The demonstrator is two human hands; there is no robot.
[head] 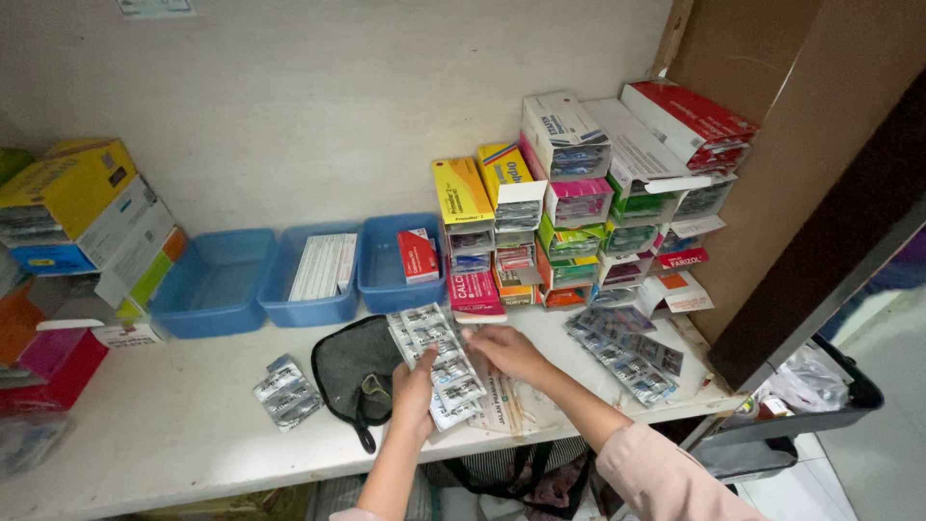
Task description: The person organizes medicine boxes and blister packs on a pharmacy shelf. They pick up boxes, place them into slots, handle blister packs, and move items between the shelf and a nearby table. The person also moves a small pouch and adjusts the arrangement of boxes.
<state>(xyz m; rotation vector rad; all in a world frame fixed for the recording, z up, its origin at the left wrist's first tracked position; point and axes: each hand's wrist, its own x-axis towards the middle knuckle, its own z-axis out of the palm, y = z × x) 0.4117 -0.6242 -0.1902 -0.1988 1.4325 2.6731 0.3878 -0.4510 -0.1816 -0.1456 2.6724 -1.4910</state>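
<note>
My left hand grips the near edge of a long silver blister strip of pills that lies on the white shelf. My right hand rests on the strip's right side, fingers spread over it. Under the strip lie a printed paper sheet and the edge of a black pouch. More silver blister strips lie to the right of my right hand. A small blister pack sits left of the pouch.
Three blue plastic bins stand against the wall; one holds white packs, one a red box. Stacked open medicine boxes fill the right rear. Yellow, blue and pink boxes pile up at left. A dark bin sits below right.
</note>
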